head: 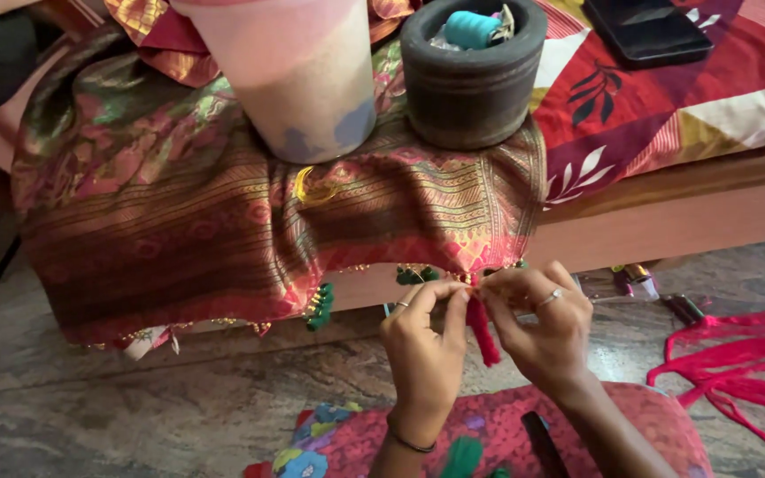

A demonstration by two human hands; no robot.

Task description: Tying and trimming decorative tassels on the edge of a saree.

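tying a red tassel (482, 332) at the near hem of the draped sari (250, 230) | left hand (424, 345) and right hand (542, 327) both pinch its top, grip clenched on it | judgement: keep threads taut, knot tight against the edge, clear of green tassels (320, 306)

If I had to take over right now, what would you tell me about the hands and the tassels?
Left hand: fingers pinched on the top of the red tassel at the cloth's edge.
Right hand: fingers pinched on the same tassel from the other side.
The patterned red cloth hangs over the wooden ledge, weighted by a pale cup and a dark round pot holding a teal thread spool.
Done: green tassels already hang along the hem.
Left: the red tassel looks unfinished; the hem further left shows no tassels. Loose red threads lie on the floor to the right.
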